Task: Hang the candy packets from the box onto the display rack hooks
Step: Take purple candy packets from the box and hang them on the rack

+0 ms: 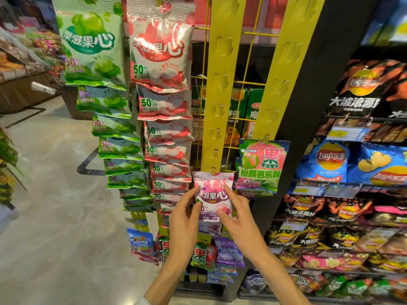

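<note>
Pink candy packet (213, 195) held at a hook on the middle yellow hanging strip (220, 89).
The left hand (184, 219) and right hand (239, 216) each pinch a side of the packet, its top edge at the strip's hook. Green packets (97, 62) and red packets (160, 62) hang on strips to the left; crisp bags (326, 160) fill black shelves on the right, above a pale grey shop floor (55, 194).
</note>
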Available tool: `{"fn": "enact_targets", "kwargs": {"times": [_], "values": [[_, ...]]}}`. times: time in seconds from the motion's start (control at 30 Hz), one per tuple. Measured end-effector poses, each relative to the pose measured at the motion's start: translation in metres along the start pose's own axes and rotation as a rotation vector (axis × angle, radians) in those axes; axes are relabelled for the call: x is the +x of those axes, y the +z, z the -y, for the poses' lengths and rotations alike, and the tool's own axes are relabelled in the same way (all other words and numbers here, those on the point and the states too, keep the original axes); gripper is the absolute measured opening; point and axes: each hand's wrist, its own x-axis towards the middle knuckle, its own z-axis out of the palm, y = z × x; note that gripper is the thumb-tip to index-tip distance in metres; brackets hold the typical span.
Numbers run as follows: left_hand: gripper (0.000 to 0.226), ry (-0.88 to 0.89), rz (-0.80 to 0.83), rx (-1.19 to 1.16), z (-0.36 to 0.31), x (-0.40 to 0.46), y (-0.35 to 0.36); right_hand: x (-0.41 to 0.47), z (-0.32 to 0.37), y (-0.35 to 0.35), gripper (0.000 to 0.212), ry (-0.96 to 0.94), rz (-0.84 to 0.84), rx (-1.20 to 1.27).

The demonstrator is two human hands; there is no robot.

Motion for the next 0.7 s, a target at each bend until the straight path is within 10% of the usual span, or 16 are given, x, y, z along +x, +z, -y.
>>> {"fn": "enact_targets", "kwargs": {"times": [0.7], "values": [[0.066, 0.235, 0.338, 0.524, 0.056, -0.04, -0.041, -0.056, -0.014, 0.019, 0.079, 0.122, 0.031, -0.154]]}}
